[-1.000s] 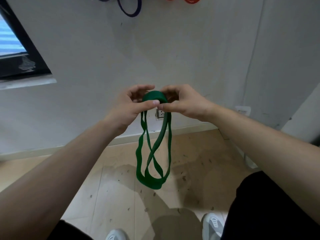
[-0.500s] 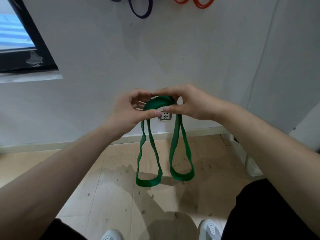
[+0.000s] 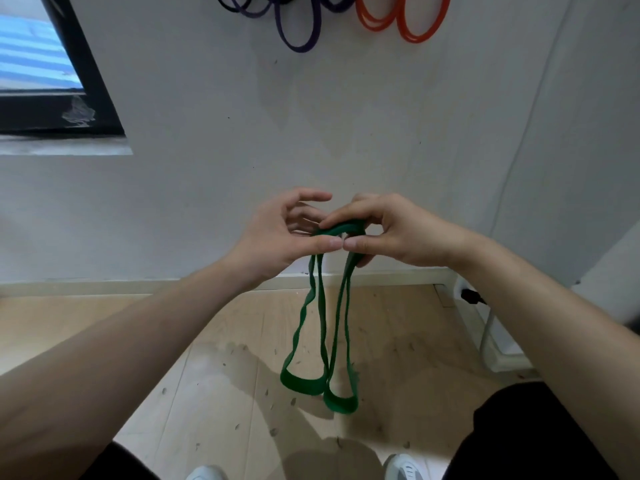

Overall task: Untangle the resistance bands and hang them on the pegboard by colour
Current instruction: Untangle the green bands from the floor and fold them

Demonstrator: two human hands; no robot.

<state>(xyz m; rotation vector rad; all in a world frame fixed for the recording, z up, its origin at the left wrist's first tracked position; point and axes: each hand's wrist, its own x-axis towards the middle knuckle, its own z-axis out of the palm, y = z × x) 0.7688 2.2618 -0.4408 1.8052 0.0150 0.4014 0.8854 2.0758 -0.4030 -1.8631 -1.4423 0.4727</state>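
we see both forearms bare right out to the edges of the view, and the left hand [image 3: 277,237] and right hand [image 3: 398,233] bare too, with short plain thumbnails. lower down a black fabric garment [image 3: 540,434] covers both thighs; shorts or trousers, we cannot tell. white trainers with grey panels [image 3: 403,467] show at the bottom edge.

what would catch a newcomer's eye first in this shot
Dead centre, the left hand and right hand pinch the top of a flat green rubber resistance band that dangles in two long loops over the pale wood floor. High on the white wall hang purple rubber loops and, to their right, orange rubber loops.
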